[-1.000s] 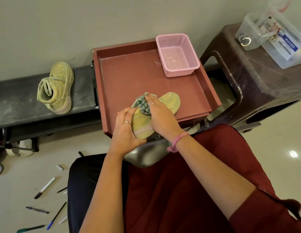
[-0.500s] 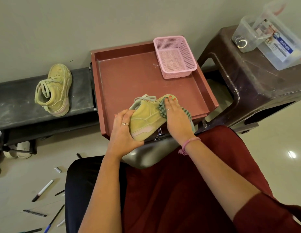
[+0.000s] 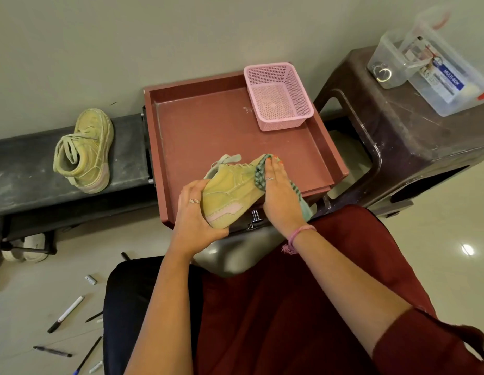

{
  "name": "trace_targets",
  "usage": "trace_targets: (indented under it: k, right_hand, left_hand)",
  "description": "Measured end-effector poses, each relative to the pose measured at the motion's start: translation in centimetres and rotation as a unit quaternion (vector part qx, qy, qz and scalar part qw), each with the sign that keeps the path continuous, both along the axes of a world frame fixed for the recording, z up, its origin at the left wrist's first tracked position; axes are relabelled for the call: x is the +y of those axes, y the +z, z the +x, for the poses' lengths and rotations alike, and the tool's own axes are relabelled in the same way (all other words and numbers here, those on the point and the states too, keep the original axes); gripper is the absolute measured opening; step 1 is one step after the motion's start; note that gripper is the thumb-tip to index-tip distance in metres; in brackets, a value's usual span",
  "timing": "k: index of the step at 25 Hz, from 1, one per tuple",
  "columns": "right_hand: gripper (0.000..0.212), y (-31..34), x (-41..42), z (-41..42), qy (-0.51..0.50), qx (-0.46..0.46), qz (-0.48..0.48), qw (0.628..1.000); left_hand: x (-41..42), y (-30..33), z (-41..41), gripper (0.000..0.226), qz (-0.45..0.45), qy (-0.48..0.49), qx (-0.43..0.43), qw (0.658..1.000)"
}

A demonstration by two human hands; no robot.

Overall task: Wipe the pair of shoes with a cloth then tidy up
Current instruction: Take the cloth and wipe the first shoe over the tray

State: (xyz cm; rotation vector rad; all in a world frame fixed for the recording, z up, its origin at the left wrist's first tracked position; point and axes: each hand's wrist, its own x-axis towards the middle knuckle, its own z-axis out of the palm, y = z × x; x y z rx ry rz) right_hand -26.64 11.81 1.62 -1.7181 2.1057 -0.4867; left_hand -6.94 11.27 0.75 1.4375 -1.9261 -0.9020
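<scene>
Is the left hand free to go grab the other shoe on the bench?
Probably not yet: the left hand grips the heel of the shoe being wiped. The path to the other shoe on the bench looks unobstructed.

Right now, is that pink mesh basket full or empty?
Empty. The pink plastic mesh basket sits in the far right corner of the reddish-brown tray, and its perforated bottom shows bare, nothing inside.

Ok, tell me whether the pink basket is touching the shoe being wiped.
Apart. The head view shows the pink basket in the tray's far right corner, with bare tray floor between it and the shoe at the near edge.
</scene>
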Motion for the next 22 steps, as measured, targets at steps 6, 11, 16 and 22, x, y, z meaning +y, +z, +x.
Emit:
trace_targets:
  k: [6,11,16,22]
  right_hand:
    - [0.07,0.8,5.3,3.7,0.07,0.007,-0.026,0.997]
    - [0.07,0.6,-1.3,0.4,-0.035,-0.006,0.029,0.999]
    - [0.085,0.7,-0.6,0.0,-0.012,-0.045,0.063,0.997]
    - [0.07,-0.1,4.4,4.2,0.143,0.08,-0.06,0.985]
  left_hand:
    - [-0.1,0.0,0.2,0.097,0.013,0.008,0.013,1.0]
    - [0.2,0.0,-0.1,0.098,0.005,0.003,0.018,1.0]
    - [-0.2,-0.1,0.3,0.095,0.002,0.004,0.009,1.0]
    - [-0.5,-0.4,0.7,0.097,0.027,0.005,0.0,1.0]
